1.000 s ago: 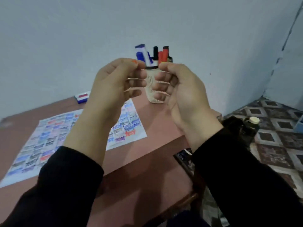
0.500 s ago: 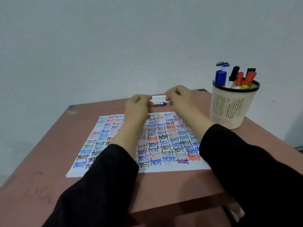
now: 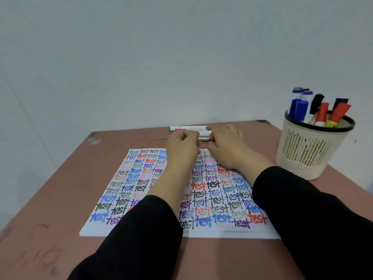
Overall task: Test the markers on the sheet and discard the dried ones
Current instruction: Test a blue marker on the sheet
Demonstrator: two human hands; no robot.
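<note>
The sheet (image 3: 220, 201), crowded with the word "test", lies on the table (image 3: 60, 199) nearest the person. At its far edge the left hand (image 3: 182, 147) curls its fingers round one end of a thin marker (image 3: 205, 139). The right hand (image 3: 227, 147) covers the other end, its hold hidden. The marker looks light, stiff and smooth, best pinched mid-barrel. A green-capped pen (image 3: 189, 128) lies just beyond, and a cup (image 3: 302, 158) of others stands far right.

The left hand (image 3: 182, 147) and right hand (image 3: 227, 147) mask much of the white markers (image 3: 191, 128) lying at the far edge of the reddish-brown desk (image 3: 60, 199). Their fingertips are out of sight, so any grip cannot be told. Two black sleeves (image 3: 302, 209) cover the middle of the white word-covered paper sheet (image 3: 218, 199) and run off the bottom edge, while the cream slotted basket (image 3: 302, 154) hides the lower barrels of the upright markers (image 3: 322, 113).
</note>
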